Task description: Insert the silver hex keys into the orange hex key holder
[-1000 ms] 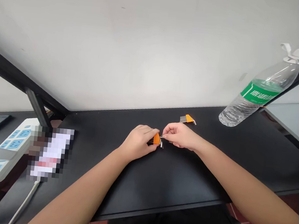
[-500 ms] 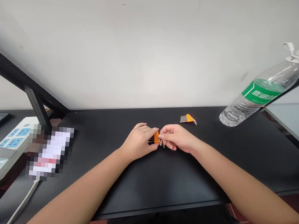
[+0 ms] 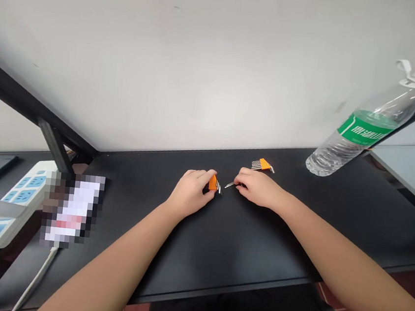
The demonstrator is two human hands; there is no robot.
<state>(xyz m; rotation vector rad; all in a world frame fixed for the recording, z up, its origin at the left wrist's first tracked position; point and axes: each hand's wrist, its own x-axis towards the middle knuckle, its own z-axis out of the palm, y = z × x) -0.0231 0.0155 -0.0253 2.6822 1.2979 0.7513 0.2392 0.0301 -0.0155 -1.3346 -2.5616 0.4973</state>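
Observation:
My left hand (image 3: 193, 192) is closed around an orange hex key holder (image 3: 212, 182), low over the black table. Bent ends of several metal hex keys (image 3: 219, 188) stick out of its right side. Just to the right, my right hand (image 3: 258, 186) pinches a single hex key (image 3: 229, 184), whose thin tip points left toward the holder, apart from it. Part of that key is hidden by my fingers. Behind my right hand, a second orange hex key set (image 3: 264, 164) lies on the table with several keys in it.
A large water bottle (image 3: 362, 127) with a green label stands at the back right. On the left are a power strip (image 3: 27, 196) and a blurred-out phone-like object (image 3: 74, 208) with a white cable (image 3: 37, 276). A white wall (image 3: 209, 66) rises behind the black table (image 3: 234, 257).
My right hand has moved right, away from the holder, with one hex key now out in its fingers. My left hand has shifted slightly left with the holder.

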